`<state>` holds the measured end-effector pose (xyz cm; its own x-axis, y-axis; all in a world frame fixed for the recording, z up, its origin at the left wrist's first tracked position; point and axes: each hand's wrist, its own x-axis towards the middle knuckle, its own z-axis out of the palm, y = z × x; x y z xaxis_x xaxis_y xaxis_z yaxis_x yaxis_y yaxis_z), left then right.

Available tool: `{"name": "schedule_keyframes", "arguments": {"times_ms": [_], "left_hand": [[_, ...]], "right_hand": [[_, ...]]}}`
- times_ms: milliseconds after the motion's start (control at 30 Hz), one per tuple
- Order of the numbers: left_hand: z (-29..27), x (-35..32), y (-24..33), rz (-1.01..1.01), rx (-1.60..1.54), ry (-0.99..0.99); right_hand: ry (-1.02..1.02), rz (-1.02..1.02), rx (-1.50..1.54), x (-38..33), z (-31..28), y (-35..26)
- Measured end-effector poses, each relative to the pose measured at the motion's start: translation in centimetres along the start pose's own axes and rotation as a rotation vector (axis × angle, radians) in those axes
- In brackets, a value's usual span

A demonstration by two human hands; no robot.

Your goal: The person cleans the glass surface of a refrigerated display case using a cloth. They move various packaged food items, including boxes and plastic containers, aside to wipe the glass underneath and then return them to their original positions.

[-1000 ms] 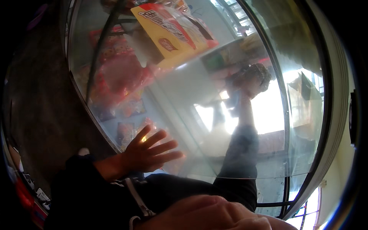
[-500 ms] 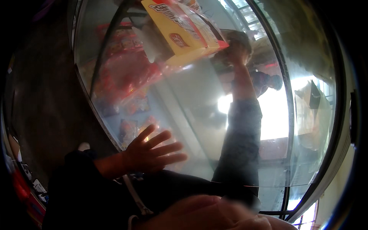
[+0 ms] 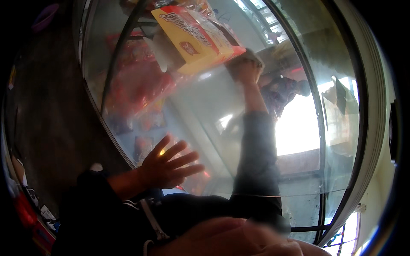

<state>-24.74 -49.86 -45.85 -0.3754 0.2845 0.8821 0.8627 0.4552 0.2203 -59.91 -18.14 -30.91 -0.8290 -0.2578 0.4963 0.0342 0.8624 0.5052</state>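
Note:
My left hand is open, palm down with its fingers spread, over the near left part of a glass display case. Whether it touches the glass cannot be told. My right arm reaches behind the glass pane, its sleeve hazy through it. My right hand is curled against a dull grey-brown thing that I cannot make out. Just left of that hand is a yellow and red carton with a white flap standing out. Red plastic packets lie left of the carton.
Smaller packets are in the case near my left hand. A dark frame bar crosses the glass on the left, and a pale curved frame bounds it on the right. Bright reflections cover the right part. A purple basin stands far left.
My right hand and forearm have shifted left and slightly down in the picture. The carton also appears a little further left as the view shifts. My left hand stays spread, almost in place.

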Motion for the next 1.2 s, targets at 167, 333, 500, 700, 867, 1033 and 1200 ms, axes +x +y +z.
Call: {"name": "schedule_keyframes", "arguments": {"times_ms": [167, 333, 500, 700, 867, 1033, 1200], "left_hand": [[-1.0, 0.3, -0.3, 0.009, 0.002, -0.074], [-0.6, -0.5, -0.1, 0.001, -0.003, -0.079], [-0.5, 0.2, 0.1, 0.022, -0.046, -0.058], [0.5, -0.8, -0.4, -0.023, 0.034, -0.001], [2.3, -1.4, -0.2, -0.002, -0.041, 0.081], [3.5, -2.0, -0.3, -0.035, -0.028, 0.221], [3.5, -1.5, 0.3, -0.068, -0.070, 0.222]], "right_hand": [[0.202, 0.258, -0.102, 2.8, -0.2, 3.2], [0.014, -0.254, -0.066, 6.3, 0.2, 3.1], [0.052, -0.038, -0.041, 2.1, 5.8, 2.0], [-0.120, 0.129, -0.035, 0.0, -2.0, -2.4], [-0.134, 0.298, -0.228, -1.7, -7.1, 7.5], [0.049, 0.412, -0.123, -1.5, -11.9, 13.3], [0.346, 0.115, -0.190, -6.5, -14.3, 15.3]]}}
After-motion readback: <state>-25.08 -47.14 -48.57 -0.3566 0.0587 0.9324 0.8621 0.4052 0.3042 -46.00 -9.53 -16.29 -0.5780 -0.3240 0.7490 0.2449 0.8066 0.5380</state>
